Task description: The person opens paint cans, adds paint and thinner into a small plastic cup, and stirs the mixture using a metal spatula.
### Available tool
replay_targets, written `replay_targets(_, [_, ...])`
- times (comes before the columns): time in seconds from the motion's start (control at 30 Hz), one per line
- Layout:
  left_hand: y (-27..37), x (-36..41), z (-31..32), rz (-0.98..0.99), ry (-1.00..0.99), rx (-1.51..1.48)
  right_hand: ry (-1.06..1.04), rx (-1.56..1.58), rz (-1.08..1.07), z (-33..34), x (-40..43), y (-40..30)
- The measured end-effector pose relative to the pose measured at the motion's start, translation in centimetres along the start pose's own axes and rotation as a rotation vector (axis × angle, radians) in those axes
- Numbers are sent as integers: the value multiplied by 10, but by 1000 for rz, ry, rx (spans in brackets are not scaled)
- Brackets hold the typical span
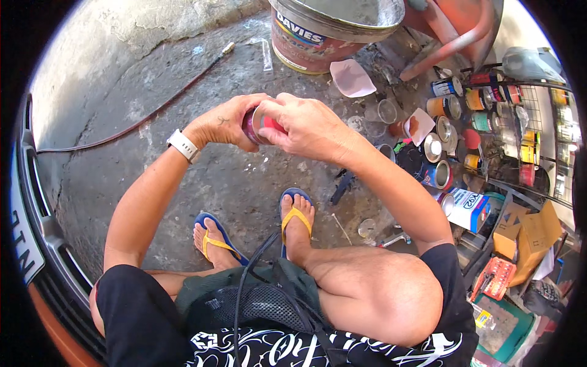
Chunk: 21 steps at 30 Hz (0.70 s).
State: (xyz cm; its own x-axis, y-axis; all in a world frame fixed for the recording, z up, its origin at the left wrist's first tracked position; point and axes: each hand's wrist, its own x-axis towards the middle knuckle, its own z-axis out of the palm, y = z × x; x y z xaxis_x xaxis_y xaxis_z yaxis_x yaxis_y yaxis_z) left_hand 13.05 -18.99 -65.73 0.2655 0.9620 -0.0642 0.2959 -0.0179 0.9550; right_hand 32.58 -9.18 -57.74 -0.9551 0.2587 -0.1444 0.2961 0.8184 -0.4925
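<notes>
A small can [249, 127] with a purplish label is held above the concrete floor, between my two hands. My left hand [222, 121], with a white watch on its wrist, wraps around the can's side. My right hand [305, 123] grips the metal-rimmed end of the can, where a bright red face [272, 124] shows between thumb and fingers. Whether that red face is a lid or paint cannot be told. Fingers hide much of the can. Beyond my hands stands a large Davies paint bucket [316, 50], with a pinkish sheet [352, 79] beside it.
A dark hose [160, 108] with a brass fitting crosses the floor at left, near a vehicle bumper [48, 220]. Clear plastic cups [386, 111] and several paint cans [444, 106] crowd the right. An orange wheelbarrow [451, 27] stands at the back. A wrench [396, 238] lies by my knee.
</notes>
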Motion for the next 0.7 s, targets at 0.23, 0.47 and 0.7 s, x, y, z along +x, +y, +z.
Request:
replay_targets(0.23, [8, -7, -5, -71, -107, -32, 25, 172, -368, -1, -2, 7])
replay_targets(0.47, [2, -13, 1, -134, -128, -192, 81, 221, -395, -8, -11, 8])
replay_targets(0.7, [-13, -13, 1, -95, 144, -78, 487, 574, -62, 9, -39, 43])
